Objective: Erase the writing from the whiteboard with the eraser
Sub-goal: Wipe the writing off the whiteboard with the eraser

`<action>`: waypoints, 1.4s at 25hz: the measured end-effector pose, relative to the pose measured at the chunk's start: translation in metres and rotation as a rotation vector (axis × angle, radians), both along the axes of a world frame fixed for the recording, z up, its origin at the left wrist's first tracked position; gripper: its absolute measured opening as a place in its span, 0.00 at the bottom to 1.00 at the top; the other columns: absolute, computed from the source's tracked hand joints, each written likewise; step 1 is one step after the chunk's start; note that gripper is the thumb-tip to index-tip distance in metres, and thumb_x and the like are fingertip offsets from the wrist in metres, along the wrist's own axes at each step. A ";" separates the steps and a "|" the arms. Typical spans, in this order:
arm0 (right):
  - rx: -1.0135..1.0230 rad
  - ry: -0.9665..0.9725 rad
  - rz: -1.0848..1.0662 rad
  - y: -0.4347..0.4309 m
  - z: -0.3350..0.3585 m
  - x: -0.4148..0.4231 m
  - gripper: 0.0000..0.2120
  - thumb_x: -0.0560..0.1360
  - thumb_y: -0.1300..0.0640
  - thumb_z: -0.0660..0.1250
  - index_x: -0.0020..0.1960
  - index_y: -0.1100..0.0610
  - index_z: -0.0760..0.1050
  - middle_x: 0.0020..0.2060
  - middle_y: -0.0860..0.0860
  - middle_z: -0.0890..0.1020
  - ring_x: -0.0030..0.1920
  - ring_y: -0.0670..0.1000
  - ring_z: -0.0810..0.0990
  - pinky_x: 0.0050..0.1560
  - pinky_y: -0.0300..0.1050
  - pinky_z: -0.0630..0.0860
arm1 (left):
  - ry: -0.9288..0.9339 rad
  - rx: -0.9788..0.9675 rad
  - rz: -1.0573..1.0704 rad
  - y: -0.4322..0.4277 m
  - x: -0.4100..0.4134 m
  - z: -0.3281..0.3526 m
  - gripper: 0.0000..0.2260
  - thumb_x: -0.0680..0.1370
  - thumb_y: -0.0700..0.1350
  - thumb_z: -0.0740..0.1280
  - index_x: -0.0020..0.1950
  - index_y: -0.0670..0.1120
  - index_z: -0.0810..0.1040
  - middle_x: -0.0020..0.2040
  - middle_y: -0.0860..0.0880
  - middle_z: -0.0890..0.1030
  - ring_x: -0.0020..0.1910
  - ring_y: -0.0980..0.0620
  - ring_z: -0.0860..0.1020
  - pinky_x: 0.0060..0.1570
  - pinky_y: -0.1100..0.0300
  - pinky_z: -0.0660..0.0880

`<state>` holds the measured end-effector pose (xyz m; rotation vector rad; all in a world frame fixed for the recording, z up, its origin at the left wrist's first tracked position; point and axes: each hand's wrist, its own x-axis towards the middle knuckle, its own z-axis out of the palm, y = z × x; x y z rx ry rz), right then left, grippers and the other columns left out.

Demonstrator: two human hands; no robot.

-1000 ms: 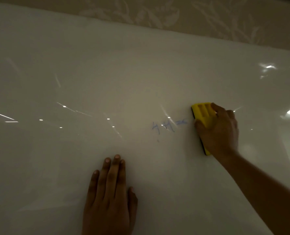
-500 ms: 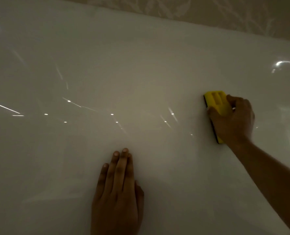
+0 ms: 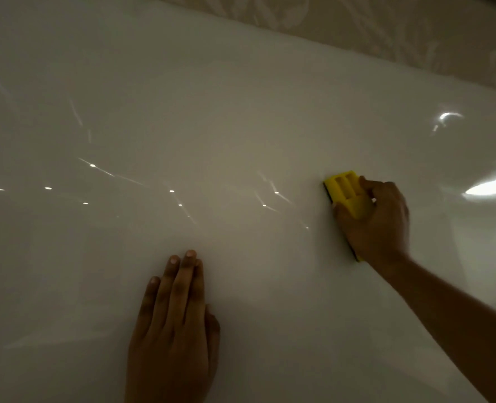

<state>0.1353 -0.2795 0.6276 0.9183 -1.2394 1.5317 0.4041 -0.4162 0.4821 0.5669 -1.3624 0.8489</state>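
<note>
Whiteboard [image 3: 241, 112] fills almost the whole dim view, a glossy pale surface sloping away from the camera and scattered with small bright reflections and thin streaks of light. Nearest the camera, at the lower middle, the left hand [image 3: 172, 330] lies flat on the board with its palm down, its fingers [image 3: 183, 286] straight, pressed together and pointing up the board, holding nothing. Up and to the right of it, well apart, the right hand [image 3: 377, 225] forms the grip: its fingers curl over the back of the yellow eraser [image 3: 345, 189] and its thumb clamps the eraser's left edge, so the grip is closed firmly on the eraser. A bare forearm [image 3: 450, 309] runs from that hand down to the lower right corner. The eraser is a ribbed yellow plastic block with a dark pad along the edge facing the board; it sits against the board, tilted, with its upper end sticking out above the grip and a small piece of its lower end showing beneath the wrist. No writing is visible on the board to the left of the grip or anywhere else in view. Farther off, beyond the grip along the board's upper edge, a strip of beige wall [image 3: 415, 33] with a faint leaf pattern shows.
</note>
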 end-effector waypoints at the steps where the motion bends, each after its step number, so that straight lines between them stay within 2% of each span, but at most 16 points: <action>1: 0.009 0.059 0.019 -0.007 -0.007 0.013 0.27 0.67 0.53 0.78 0.62 0.62 0.75 0.54 0.59 0.79 0.55 0.64 0.77 0.56 0.55 0.74 | 0.003 0.002 0.001 -0.001 0.000 -0.001 0.25 0.78 0.43 0.58 0.75 0.37 0.70 0.76 0.42 0.71 0.77 0.45 0.66 0.75 0.46 0.63; 4: 0.240 0.652 0.028 -0.026 -0.071 0.039 0.22 0.71 0.45 0.72 0.60 0.56 0.74 0.49 0.53 0.76 0.46 0.58 0.75 0.49 0.51 0.72 | 0.005 0.001 0.007 0.000 0.001 -0.002 0.24 0.79 0.43 0.57 0.75 0.37 0.69 0.77 0.42 0.71 0.77 0.45 0.67 0.75 0.46 0.64; 5: 0.337 0.802 0.034 -0.022 -0.088 0.034 0.21 0.73 0.43 0.69 0.60 0.54 0.74 0.48 0.51 0.75 0.45 0.57 0.74 0.47 0.50 0.72 | -0.005 0.005 0.013 0.002 0.002 -0.002 0.24 0.79 0.44 0.57 0.75 0.38 0.69 0.77 0.42 0.70 0.77 0.45 0.67 0.74 0.46 0.65; 6: 0.388 0.839 0.021 -0.015 -0.093 0.021 0.20 0.74 0.40 0.67 0.59 0.52 0.74 0.47 0.51 0.76 0.44 0.57 0.75 0.46 0.49 0.72 | -0.020 0.010 0.017 0.004 0.004 -0.001 0.24 0.80 0.44 0.57 0.75 0.38 0.69 0.77 0.42 0.70 0.77 0.45 0.68 0.74 0.45 0.66; 7: 0.358 0.754 -0.031 -0.008 -0.090 0.004 0.20 0.74 0.37 0.65 0.56 0.51 0.75 0.45 0.53 0.77 0.43 0.58 0.76 0.45 0.50 0.74 | -0.036 0.016 0.023 0.005 0.006 -0.002 0.24 0.80 0.45 0.57 0.76 0.38 0.68 0.77 0.42 0.70 0.76 0.45 0.68 0.74 0.45 0.66; 8: 0.248 0.537 -0.093 -0.003 -0.082 -0.013 0.22 0.73 0.34 0.64 0.55 0.51 0.76 0.44 0.55 0.79 0.44 0.60 0.78 0.46 0.52 0.75 | -0.052 0.021 0.038 0.005 0.009 -0.005 0.24 0.80 0.45 0.57 0.76 0.39 0.68 0.77 0.43 0.69 0.76 0.44 0.68 0.73 0.44 0.66; 10: 0.005 -0.007 -0.098 0.007 -0.051 -0.042 0.32 0.68 0.35 0.67 0.61 0.57 0.77 0.52 0.61 0.80 0.55 0.64 0.78 0.57 0.54 0.75 | -0.075 0.019 0.078 0.004 0.014 -0.014 0.24 0.81 0.46 0.57 0.76 0.39 0.68 0.78 0.43 0.69 0.76 0.44 0.69 0.73 0.44 0.66; 11: -0.066 -0.175 -0.064 0.011 -0.031 -0.049 0.35 0.67 0.38 0.68 0.66 0.59 0.75 0.58 0.61 0.78 0.61 0.64 0.76 0.63 0.54 0.72 | -0.077 0.015 0.090 0.003 0.015 -0.019 0.24 0.81 0.47 0.56 0.76 0.40 0.68 0.78 0.43 0.69 0.77 0.44 0.68 0.73 0.43 0.66; 13: -0.093 -0.235 -0.048 0.008 0.007 -0.035 0.34 0.67 0.43 0.69 0.68 0.59 0.73 0.61 0.61 0.77 0.63 0.65 0.75 0.66 0.57 0.70 | -0.065 0.019 0.094 0.000 0.015 -0.028 0.24 0.81 0.47 0.56 0.76 0.41 0.68 0.78 0.44 0.69 0.77 0.45 0.66 0.73 0.43 0.67; 16: -0.028 0.178 -0.057 -0.018 0.023 0.031 0.25 0.68 0.48 0.73 0.62 0.58 0.77 0.52 0.61 0.81 0.54 0.65 0.78 0.56 0.58 0.75 | -0.066 0.055 0.052 -0.001 0.016 -0.030 0.24 0.81 0.46 0.57 0.77 0.41 0.67 0.79 0.44 0.67 0.79 0.46 0.64 0.75 0.45 0.64; 19: 0.137 0.610 -0.021 -0.042 -0.039 0.093 0.28 0.69 0.46 0.73 0.65 0.57 0.76 0.48 0.57 0.80 0.47 0.61 0.75 0.51 0.52 0.73 | -0.094 0.095 0.005 0.000 0.022 -0.031 0.25 0.81 0.44 0.56 0.79 0.41 0.64 0.80 0.44 0.65 0.81 0.45 0.61 0.78 0.47 0.60; 23: 0.342 0.922 0.091 -0.032 -0.145 0.090 0.25 0.69 0.44 0.72 0.63 0.52 0.76 0.46 0.53 0.81 0.41 0.60 0.78 0.43 0.51 0.74 | -0.095 0.123 -0.010 0.003 0.023 -0.033 0.24 0.82 0.42 0.56 0.79 0.40 0.64 0.80 0.43 0.65 0.81 0.44 0.61 0.79 0.47 0.59; 27: 0.421 1.299 -0.052 -0.027 -0.224 0.065 0.12 0.79 0.51 0.67 0.62 0.47 0.76 0.43 0.45 0.81 0.38 0.51 0.81 0.41 0.45 0.77 | -0.096 0.149 0.013 0.004 0.023 -0.032 0.24 0.82 0.44 0.54 0.79 0.41 0.63 0.81 0.44 0.64 0.81 0.45 0.61 0.80 0.48 0.59; 30: 0.411 1.185 0.036 -0.027 -0.184 0.066 0.12 0.79 0.46 0.62 0.61 0.46 0.75 0.51 0.45 0.78 0.40 0.54 0.81 0.42 0.45 0.76 | -0.094 0.134 -0.003 0.002 0.024 -0.034 0.24 0.82 0.44 0.54 0.79 0.41 0.63 0.81 0.45 0.63 0.81 0.45 0.60 0.80 0.49 0.57; 33: 0.237 0.720 -0.089 -0.033 -0.084 0.080 0.19 0.75 0.41 0.65 0.64 0.43 0.74 0.53 0.47 0.76 0.46 0.59 0.79 0.45 0.49 0.73 | -0.106 0.124 0.000 0.000 0.025 -0.032 0.24 0.82 0.45 0.54 0.79 0.41 0.64 0.81 0.44 0.64 0.81 0.46 0.61 0.79 0.47 0.60; 35: 0.113 0.444 0.002 -0.039 -0.034 0.102 0.26 0.69 0.44 0.71 0.65 0.50 0.75 0.54 0.52 0.78 0.49 0.59 0.76 0.49 0.50 0.74 | -0.112 0.124 0.006 0.000 0.026 -0.031 0.24 0.82 0.46 0.53 0.78 0.41 0.64 0.80 0.44 0.65 0.81 0.46 0.61 0.78 0.46 0.61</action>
